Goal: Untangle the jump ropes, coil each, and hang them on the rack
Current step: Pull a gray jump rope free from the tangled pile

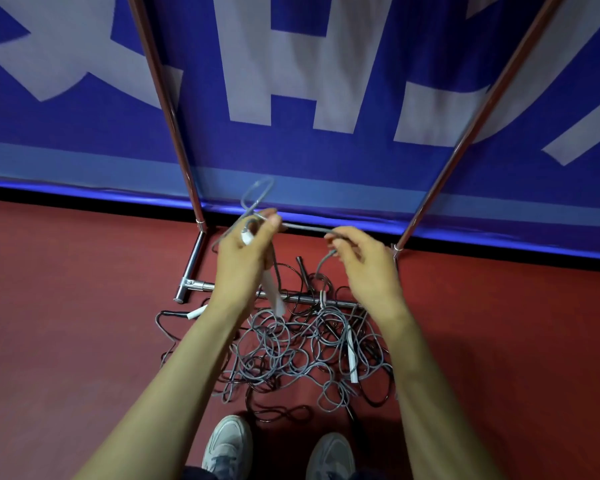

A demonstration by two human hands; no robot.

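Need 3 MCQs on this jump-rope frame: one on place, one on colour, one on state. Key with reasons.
1. Where is the tangled rope pile?
A. hung on a pole
B. on the red floor at the rack's base
C. on a table

2. What colour is the handle in the left hand?
A. black
B. red
C. white

3. What does the right hand do?
A. pinches the grey rope
B. lies flat on the floor
C. grips a pole

Key: 1 B, loops lie on the floor across the base bar; 2 C, white shows by the thumb; 3 A, fingertips close on the rope stretched between the hands.
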